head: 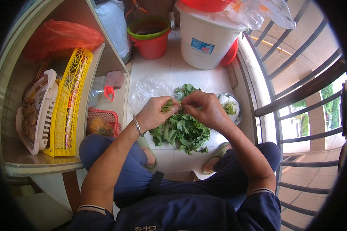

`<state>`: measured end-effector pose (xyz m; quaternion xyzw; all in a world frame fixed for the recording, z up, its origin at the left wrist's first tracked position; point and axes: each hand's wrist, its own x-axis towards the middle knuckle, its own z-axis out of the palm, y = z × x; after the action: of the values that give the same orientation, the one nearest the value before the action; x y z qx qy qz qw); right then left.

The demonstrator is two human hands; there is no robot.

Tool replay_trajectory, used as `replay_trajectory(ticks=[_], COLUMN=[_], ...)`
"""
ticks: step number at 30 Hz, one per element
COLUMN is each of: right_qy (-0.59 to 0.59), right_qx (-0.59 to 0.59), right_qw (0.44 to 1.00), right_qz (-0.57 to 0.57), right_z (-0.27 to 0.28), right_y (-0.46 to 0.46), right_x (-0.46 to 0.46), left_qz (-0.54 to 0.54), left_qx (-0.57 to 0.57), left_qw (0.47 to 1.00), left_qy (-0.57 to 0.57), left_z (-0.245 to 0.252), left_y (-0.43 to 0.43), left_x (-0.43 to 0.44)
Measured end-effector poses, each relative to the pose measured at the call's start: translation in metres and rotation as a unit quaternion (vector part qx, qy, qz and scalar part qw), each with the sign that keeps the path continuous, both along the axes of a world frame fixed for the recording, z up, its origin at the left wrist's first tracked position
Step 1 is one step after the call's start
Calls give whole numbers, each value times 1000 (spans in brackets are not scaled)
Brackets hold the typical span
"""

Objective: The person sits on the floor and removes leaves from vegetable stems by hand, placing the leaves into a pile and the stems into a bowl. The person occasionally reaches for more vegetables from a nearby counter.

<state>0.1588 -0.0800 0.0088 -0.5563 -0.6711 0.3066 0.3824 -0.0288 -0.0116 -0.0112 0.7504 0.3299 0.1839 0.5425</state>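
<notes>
My left hand (159,111), with a metal bangle at the wrist, grips a small bunch of green stems (167,106). Close against it, my right hand (206,108) pinches its thumb and forefinger together near the ends of those stems; whatever lies between the fingertips is too small to make out. Beneath both hands, a pile of leafy greens (183,132) is spread on the tiled floor between my feet. More leaves show beyond my fingers. To the right, a round bowl (233,117) with a white inside holds some picked green pieces (229,107), partly behind my right hand.
A crumpled clear plastic bag (147,88) lies beyond my left hand. Farther back stand a red bucket (151,47) and a large white bin (209,37). Shelves at left hold a yellow plastic basket (70,106) and a red basket (115,118). Metal railings (300,104) run along the right.
</notes>
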Motion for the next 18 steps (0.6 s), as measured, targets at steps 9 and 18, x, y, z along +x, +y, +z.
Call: replay_trajectory(ticks=[9, 18], right_qy=[91, 259], right_qx=[-113, -192], right_qw=[989, 947], right_qz=[1, 0], right_z=[-5, -14], right_y=[-2, -2], right_x=[-1, -2], left_qz=[16, 46], left_qx=[183, 252], left_qw=[982, 958], left_qy=[-35, -128], left_z=[-1, -6], left_y=[-1, -7], left_x=[1, 6])
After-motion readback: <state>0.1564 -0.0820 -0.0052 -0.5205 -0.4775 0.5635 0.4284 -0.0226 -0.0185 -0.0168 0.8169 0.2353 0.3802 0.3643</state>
